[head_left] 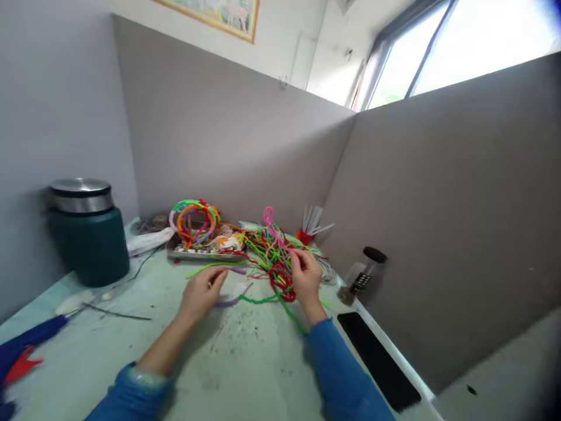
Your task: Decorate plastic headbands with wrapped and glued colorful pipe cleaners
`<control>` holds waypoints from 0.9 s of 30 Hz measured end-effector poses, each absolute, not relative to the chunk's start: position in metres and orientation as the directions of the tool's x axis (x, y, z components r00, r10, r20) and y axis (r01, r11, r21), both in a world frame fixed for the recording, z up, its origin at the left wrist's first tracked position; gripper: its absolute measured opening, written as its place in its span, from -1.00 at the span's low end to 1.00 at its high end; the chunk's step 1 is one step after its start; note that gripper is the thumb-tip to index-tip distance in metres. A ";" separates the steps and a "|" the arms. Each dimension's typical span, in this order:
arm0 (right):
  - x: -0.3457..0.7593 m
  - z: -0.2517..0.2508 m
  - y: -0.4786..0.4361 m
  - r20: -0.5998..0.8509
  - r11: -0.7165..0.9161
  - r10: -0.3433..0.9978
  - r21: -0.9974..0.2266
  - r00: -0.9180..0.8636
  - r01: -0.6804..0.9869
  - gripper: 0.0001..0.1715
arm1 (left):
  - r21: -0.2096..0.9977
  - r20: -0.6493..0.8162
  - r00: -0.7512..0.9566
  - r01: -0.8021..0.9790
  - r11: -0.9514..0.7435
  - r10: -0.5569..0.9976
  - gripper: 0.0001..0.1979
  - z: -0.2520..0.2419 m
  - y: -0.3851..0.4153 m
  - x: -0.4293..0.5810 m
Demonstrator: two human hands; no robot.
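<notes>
My left hand (pixel 202 290) is over the table with its thumb and fingers pinched together around a purple pipe cleaner (pixel 237 270), whose end sticks out past the fingertips. My right hand (pixel 307 282) is closed at the edge of a tangled heap of coloured pipe cleaners (pixel 268 248). From its fingertips a looped pink pipe cleaner (pixel 272 227) rises up and to the left. On the table between the hands lies a green pipe cleaner (pixel 258 300), with a purple length at its left end. Motion blur softens the fingers.
A shallow tray (pixel 188 254) of small pieces stands at the back, with colourful rings (pixel 195 222) on it. A green thermos (pixel 90 234) is at left, near blue-handled scissors (pixel 33 339). At right are a red cup of white sticks (pixel 305 236), a jar (pixel 366 275) and a black phone (pixel 377 359). Grey partitions enclose the table.
</notes>
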State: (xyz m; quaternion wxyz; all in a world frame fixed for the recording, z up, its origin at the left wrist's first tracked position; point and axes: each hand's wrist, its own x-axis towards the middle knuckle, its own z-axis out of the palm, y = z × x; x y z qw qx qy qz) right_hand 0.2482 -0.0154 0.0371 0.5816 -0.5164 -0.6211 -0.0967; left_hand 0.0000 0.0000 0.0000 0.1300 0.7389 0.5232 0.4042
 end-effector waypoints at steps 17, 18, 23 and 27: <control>0.228 -0.012 -0.020 0.564 0.283 0.812 -0.154 -0.151 0.947 -0.83 | 0.409 0.239 0.388 0.791 -0.455 0.890 -0.67 -0.007 -0.015 0.019; 0.232 -0.011 -0.019 0.593 0.248 0.798 -0.163 -0.107 0.955 -0.82 | 0.448 0.237 0.369 0.779 -0.439 0.898 -0.66 -0.008 -0.012 0.018; 0.225 -0.003 -0.030 0.691 0.439 0.692 -0.172 -0.209 0.882 -0.79 | 0.639 0.213 0.325 0.668 -0.383 0.922 -0.72 -0.010 -0.005 0.017; 0.199 -0.006 -0.042 0.624 0.538 0.699 -0.135 -0.350 0.832 -0.83 | 0.717 0.223 0.316 0.588 -0.375 0.922 -0.79 -0.013 -0.007 0.020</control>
